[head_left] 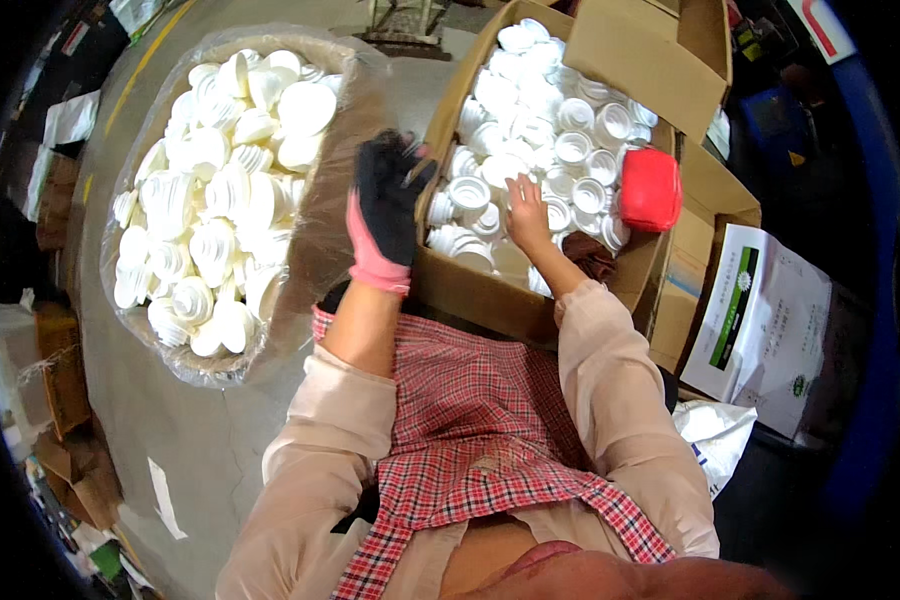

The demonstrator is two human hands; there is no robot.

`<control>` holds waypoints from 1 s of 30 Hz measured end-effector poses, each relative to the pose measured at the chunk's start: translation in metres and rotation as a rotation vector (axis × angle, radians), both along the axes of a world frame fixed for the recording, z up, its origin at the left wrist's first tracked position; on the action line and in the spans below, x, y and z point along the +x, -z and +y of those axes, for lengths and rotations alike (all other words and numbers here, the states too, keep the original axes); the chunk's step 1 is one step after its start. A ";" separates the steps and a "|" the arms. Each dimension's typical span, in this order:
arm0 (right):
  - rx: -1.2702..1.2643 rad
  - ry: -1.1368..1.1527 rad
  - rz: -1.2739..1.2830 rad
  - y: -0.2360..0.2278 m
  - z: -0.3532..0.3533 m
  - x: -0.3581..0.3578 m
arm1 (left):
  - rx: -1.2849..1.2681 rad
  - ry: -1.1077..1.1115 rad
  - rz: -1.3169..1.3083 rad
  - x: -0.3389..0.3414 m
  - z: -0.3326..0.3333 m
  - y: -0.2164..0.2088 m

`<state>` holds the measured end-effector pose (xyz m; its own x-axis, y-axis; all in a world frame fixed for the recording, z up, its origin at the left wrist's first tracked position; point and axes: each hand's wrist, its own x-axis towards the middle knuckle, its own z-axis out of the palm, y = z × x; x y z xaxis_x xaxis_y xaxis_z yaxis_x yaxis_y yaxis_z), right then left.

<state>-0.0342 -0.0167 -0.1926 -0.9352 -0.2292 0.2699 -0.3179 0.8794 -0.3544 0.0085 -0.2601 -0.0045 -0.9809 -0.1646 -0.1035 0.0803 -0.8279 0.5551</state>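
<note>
My right hand [527,212], bare, reaches over the near wall of a cardboard box [485,290] full of white plastic caps [573,146]. Its fingers are stretched out and touch the caps, with none plainly gripped. To the left, my left hand [385,195] wears a black and pink glove and is raised beside the box's left wall. The gloved fingers are dark and blurred, so whether they hold anything does not show. Left of that hand, a second container [315,200], lined with clear plastic, holds a heap of larger, cream-white ribbed plastic pieces [212,252].
A red, soft-cornered block or pouch [651,190] rests at the box's right edge, near raised cardboard flaps [650,55]. A white printed carton [760,320] stands at the right. Grey floor [205,440] shows at the left, with stacked cartons [62,370] beyond.
</note>
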 end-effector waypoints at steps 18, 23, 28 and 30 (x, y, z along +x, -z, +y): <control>-0.155 -0.345 -0.273 -0.026 -0.027 -0.048 | -0.455 0.030 -0.027 -0.027 0.013 0.010; -0.271 -0.164 -0.446 0.005 -0.032 -0.020 | 0.113 0.330 -0.070 -0.023 0.014 -0.006; -0.793 -0.126 -0.263 -0.126 0.019 0.001 | 0.309 0.406 0.124 -0.022 0.021 0.002; -0.910 -0.198 -0.233 -0.173 0.057 0.015 | -0.603 0.119 0.420 -0.012 0.028 -0.017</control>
